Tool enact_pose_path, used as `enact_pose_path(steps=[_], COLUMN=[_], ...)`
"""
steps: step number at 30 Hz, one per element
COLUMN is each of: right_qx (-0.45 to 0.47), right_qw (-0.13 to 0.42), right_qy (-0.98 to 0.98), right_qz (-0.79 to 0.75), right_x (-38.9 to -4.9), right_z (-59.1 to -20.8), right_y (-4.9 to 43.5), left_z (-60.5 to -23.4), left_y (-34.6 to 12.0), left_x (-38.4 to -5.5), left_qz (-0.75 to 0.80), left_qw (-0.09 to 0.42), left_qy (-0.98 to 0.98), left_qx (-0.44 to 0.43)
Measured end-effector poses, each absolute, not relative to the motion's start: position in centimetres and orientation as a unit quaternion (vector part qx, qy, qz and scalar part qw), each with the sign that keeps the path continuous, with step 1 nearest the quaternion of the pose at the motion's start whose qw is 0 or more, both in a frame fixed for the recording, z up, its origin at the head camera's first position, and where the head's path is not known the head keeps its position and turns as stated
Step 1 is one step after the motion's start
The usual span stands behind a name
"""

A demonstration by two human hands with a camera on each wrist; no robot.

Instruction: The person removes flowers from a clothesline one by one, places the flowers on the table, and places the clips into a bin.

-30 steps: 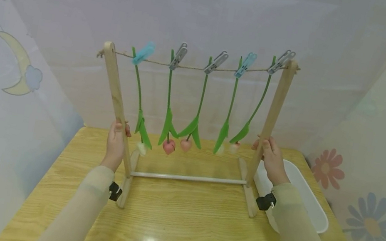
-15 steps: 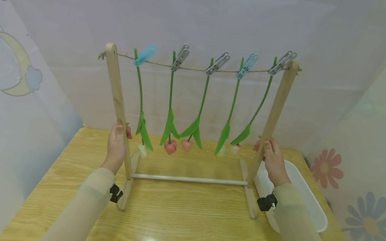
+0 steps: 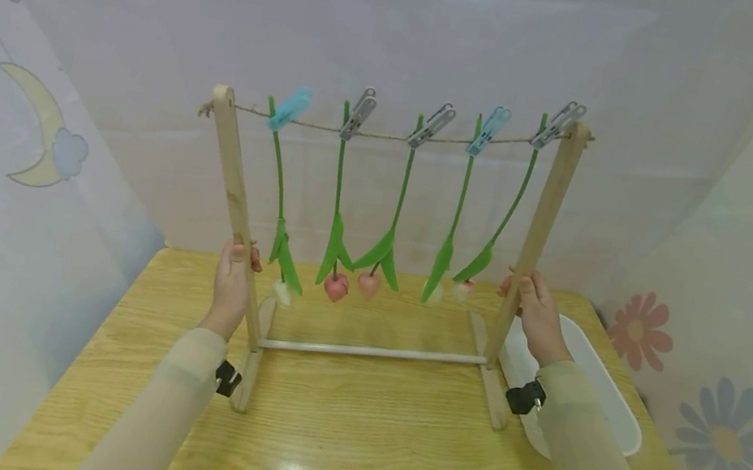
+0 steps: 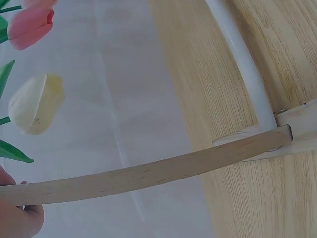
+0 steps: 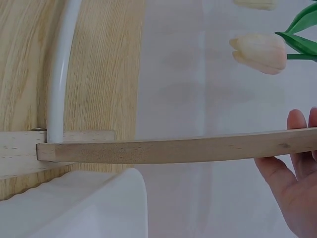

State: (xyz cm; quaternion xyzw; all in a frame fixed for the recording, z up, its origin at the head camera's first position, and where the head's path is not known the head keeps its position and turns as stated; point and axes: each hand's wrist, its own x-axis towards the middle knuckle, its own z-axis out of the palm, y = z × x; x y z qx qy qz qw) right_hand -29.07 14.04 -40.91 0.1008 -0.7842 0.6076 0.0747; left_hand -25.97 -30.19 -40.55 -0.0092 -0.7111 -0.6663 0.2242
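My left hand (image 3: pixel 233 286) grips the left post of a wooden rack (image 3: pixel 233 171); my right hand (image 3: pixel 540 320) holds the right post, thumb on the near side. A twine line (image 3: pixel 388 137) runs between the post tops. From it several artificial tulips hang head down, each stem held by a blue or grey clothespin (image 3: pixel 290 108). A deep pink tulip (image 3: pixel 336 287) and a pale pink one hang near the middle. In the left wrist view a cream tulip (image 4: pixel 37 103) is close to the left post. A pale peach tulip (image 5: pixel 260 52) shows in the right wrist view.
A white rod (image 3: pixel 373 351) joins the rack's wooden feet on the wood-grain table (image 3: pixel 314 439). Right of the rack, partly behind my right arm, lies a white tray (image 3: pixel 603 394). Pale printed cloth (image 3: pixel 408 35) stands behind and at both sides.
The rack, with both hands on its posts, appears slightly farther right in the head view; the backdrop also shifts a little. Both hands keep their hold.
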Motion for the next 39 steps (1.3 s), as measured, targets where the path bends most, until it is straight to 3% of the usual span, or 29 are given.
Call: enact_pose_path(steps=[5,12,22,39], right_qx=[0.1,0.098,0.099,0.093], right_qw=[0.078,0.074,0.076,0.099], right_qy=[-0.786,-0.783,-0.784,-0.763], right_qz=[0.606,0.61,0.608,0.632], right_x=[-29.1,-29.3,-29.2,-29.0], right_z=[-40.9,-41.0,-41.1,-41.1], right_y=[14.1,14.1,14.2,13.8], left_z=[-40.5,-37.6,-40.3,-40.0], left_y=[-30.3,-29.3,-30.3,-30.0], left_x=[-25.8,-23.8,-25.6,-25.6], left_qz=[-0.659,-0.661,-0.671,-0.664], left_qw=[0.213,0.193,0.207,0.22], left_qy=[-0.721,-0.725,-0.712,-0.714], left_qx=[-0.007,-0.001,-0.001,-0.009])
